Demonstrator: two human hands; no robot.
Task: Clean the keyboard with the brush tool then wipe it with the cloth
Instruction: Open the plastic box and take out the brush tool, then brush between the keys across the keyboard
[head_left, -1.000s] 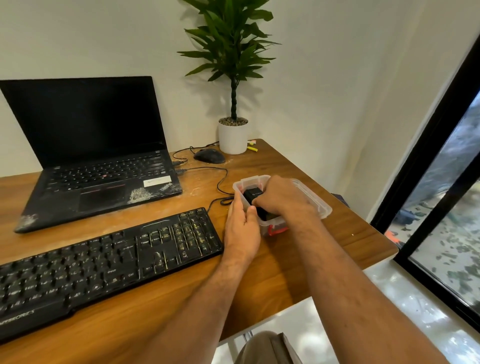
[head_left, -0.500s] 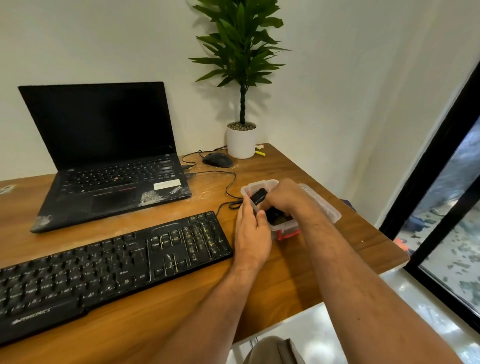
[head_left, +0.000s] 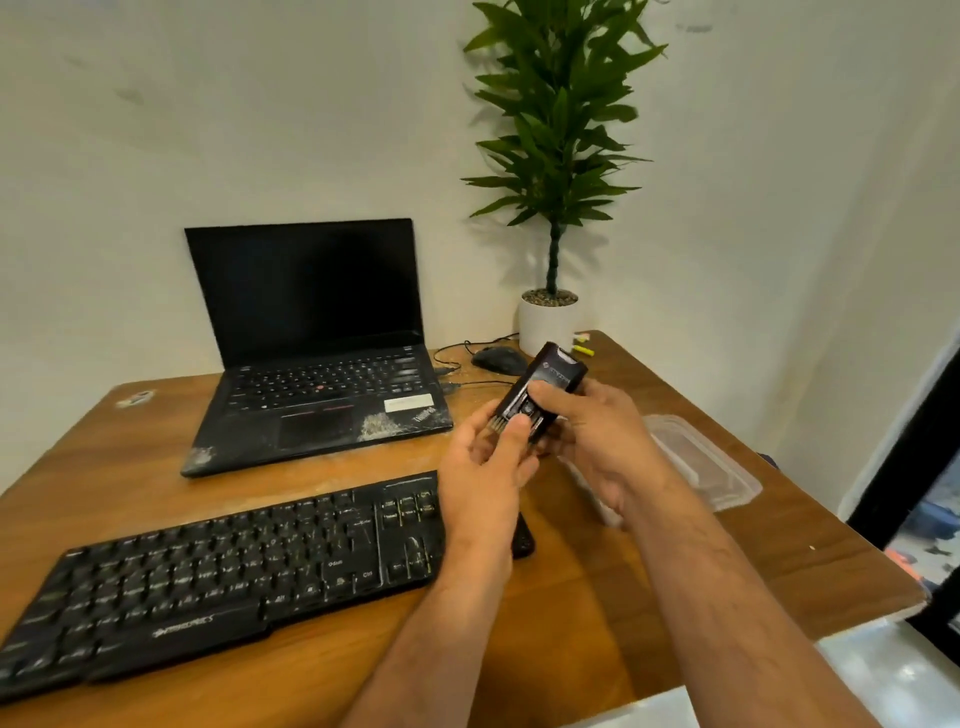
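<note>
A black brush tool (head_left: 551, 379), a flat block with short bristles at its lower end, is held in the air above the desk. My right hand (head_left: 597, 436) grips its body from the right. My left hand (head_left: 488, 462) pinches its lower, bristled end with thumb and fingers. The black keyboard (head_left: 234, 566) lies on the wooden desk (head_left: 597, 597) at the lower left, its right end under my left wrist. No cloth is visible.
A clear plastic box (head_left: 696, 467) sits on the desk to the right of my hands. An open black laptop (head_left: 317, 364) stands behind the keyboard. A black mouse (head_left: 496, 358) and a potted plant (head_left: 550, 322) are at the back corner. The desk edge runs close on the right.
Both hands have lifted the brush tool out of the plastic box and raised it above the desk. The camera view has tilted up and shifted.
</note>
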